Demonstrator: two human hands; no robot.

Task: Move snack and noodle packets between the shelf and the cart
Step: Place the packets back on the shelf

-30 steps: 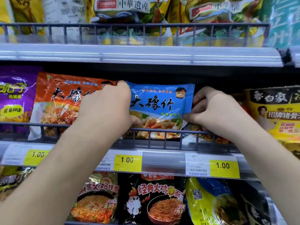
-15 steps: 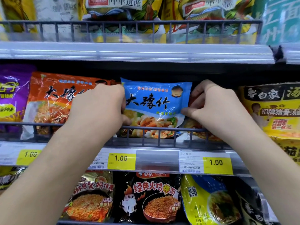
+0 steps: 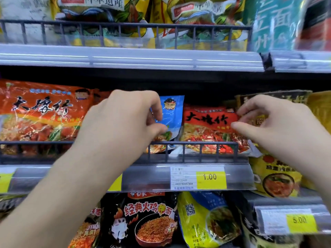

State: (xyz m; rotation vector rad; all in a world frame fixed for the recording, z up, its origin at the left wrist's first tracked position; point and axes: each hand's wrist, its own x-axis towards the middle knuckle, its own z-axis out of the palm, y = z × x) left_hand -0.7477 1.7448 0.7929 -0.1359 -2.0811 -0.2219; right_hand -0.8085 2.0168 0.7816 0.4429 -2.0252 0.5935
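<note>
Reaching into the middle shelf (image 3: 179,160) with both hands, we are working at two noodle packets.

We are curling our left hand (image 3: 125,122) over the blue packet (image 3: 174,115), fingers bent and partly closed on its left side, thumb low against its front; whether it is firmly gripped we cannot tell. We are holding our right hand (image 3: 274,122) half open at the right edge of the red packet (image 3: 206,129), fingertips (image 3: 240,111) touching the wrapper, thumb just beside it. Both packets are standing upright, side by side, behind the wire rail (image 3: 197,145), above a yellow price tag (image 3: 210,177).
</note>
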